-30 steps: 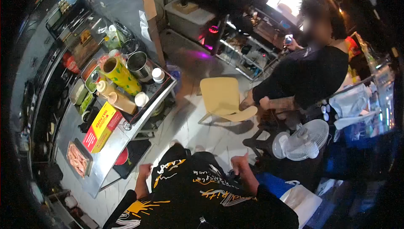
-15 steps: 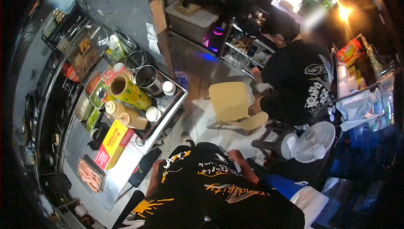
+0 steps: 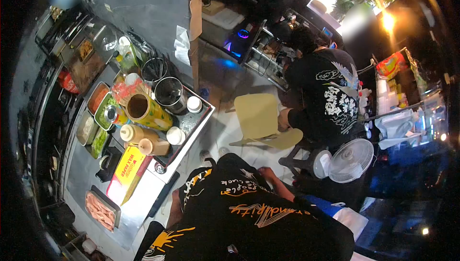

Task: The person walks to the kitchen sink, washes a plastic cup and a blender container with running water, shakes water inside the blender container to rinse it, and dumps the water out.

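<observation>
A seemingly metal table [image 3: 136, 210] carries a wax-paper box [image 3: 126, 171] and tray [image 3: 115, 207].

The co-worker [image 3: 330, 86], side-on with a lit phone a second ago, now faces away, showing the white print on the back. The person's right hand [image 3: 265, 172], earlier raised, now hangs lower beside the black shirt [image 3: 254, 213], and the left hand [image 3: 176, 198] is now mostly hidden; the floor glow [image 3: 228, 63] turns from pink to blue.
</observation>
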`<state>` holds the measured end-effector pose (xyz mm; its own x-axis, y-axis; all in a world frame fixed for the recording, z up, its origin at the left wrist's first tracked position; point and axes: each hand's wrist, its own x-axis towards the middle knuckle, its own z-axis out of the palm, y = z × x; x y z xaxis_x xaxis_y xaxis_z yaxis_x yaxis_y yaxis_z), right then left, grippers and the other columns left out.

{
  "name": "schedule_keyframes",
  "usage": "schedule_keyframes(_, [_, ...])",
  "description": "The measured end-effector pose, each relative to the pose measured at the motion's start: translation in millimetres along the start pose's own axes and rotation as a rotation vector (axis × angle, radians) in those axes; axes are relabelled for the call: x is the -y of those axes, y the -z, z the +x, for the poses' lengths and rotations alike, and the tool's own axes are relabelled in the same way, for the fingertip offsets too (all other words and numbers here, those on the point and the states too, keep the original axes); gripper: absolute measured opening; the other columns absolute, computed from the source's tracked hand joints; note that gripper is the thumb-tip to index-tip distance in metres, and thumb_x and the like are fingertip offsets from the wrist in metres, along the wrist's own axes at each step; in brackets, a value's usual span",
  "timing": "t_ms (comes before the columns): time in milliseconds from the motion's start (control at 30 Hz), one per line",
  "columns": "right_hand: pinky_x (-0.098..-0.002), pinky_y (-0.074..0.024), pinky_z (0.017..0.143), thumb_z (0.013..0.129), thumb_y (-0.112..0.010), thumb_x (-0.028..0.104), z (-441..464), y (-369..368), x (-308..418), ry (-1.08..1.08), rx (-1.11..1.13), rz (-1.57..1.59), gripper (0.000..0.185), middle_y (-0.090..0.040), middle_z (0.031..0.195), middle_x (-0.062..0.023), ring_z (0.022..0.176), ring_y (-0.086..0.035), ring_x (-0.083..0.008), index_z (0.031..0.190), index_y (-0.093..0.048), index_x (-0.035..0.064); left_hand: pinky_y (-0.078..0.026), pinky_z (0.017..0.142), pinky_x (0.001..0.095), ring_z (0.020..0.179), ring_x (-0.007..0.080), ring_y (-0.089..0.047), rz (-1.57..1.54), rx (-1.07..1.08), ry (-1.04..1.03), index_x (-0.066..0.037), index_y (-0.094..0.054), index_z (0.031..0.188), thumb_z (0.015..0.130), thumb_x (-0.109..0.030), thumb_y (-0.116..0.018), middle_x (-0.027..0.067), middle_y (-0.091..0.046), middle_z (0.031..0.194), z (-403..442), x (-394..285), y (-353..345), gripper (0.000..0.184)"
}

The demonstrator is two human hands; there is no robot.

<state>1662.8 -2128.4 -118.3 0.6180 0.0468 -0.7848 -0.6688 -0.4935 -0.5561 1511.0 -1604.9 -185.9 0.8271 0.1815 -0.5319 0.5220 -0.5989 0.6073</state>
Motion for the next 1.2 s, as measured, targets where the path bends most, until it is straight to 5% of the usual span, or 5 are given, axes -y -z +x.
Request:
schedule_keyframes(200, [-0.0378,-0.0492,0.058,0.094,-0.067,0.035,58.6,24.0,28.6,0.007,0.112,0.234,0.028,-0.072,0.086,-0.0088,0.07,-0.065,-0.0189,0.102,-0.069,0.0089,-0.058,0.078,0.0355,0.092,0.0244,-0.075,0.156,-0.271,-0.277,-0.008,-0.076,0.104,0.091,-0.032,-0.061,0.0138,-0.076,0.101,11.5,-22.8,6.6,0.032])
schedule_keyframes(400, [-0.0329,-0.0464,0.055,0.093,-0.068,0.038,57.1,37.9,86.7,0.023,0.091,0.093,0.028,-0.07,0.084,-0.0051,0.066,-0.063,-0.0159,0.101,-0.068,0.0111,-0.056,0.088,0.0315,0.094,0.0201,-0.072,-0.919,-0.138,0.047,0.002,-0.074,0.111,0.095,-0.016,-0.051,0.0113,-0.077,0.104,3.3,-43.7,-0.9,0.033])
schedule_keyframes(967, [-0.0331,-0.051,0.055,0.097,-0.066,0.029,96.1,35.8,45.0,-0.02,0.401,0.436,0.02,-0.072,0.081,-0.0086,0.061,-0.065,-0.0203,0.1,-0.07,0.0097,-0.056,0.087,0.0304,0.094,0.0205,-0.072,-0.248,-0.159,0.013,0.005,-0.073,0.113,0.097,-0.016,-0.049,0.0133,-0.076,0.104,-24.8,-22.6,-6.5,0.036])
schedule_keyframes(1067, [-0.0316,-0.0494,0.054,0.096,-0.066,0.031,91.2,37.0,58.8,-0.066,0.298,0.272,0.022,-0.072,0.082,-0.0077,0.063,-0.066,-0.0185,0.106,-0.069,0.0118,-0.057,0.081,0.0314,0.089,0.0201,-0.071,-0.937,-0.219,0.275,0.004,-0.073,0.115,0.096,-0.017,-0.052,0.0127,-0.075,0.1,-6.9,-35.7,-8.8,0.035])
schedule_keyframes(1200, [-0.0311,-0.0482,0.054,0.097,-0.065,0.035,75.9,28.9,102.1,-0.115,0.214,-0.033,0.025,-0.074,0.085,-0.0078,0.067,-0.067,-0.0172,0.105,-0.067,0.012,-0.054,0.063,0.0296,0.076,0.0193,-0.068,-0.781,-0.264,0.235,0.003,-0.069,0.121,0.095,-0.023,-0.06,0.0088,-0.072,0.1,-9.7,-24.9,-13.6,0.038])
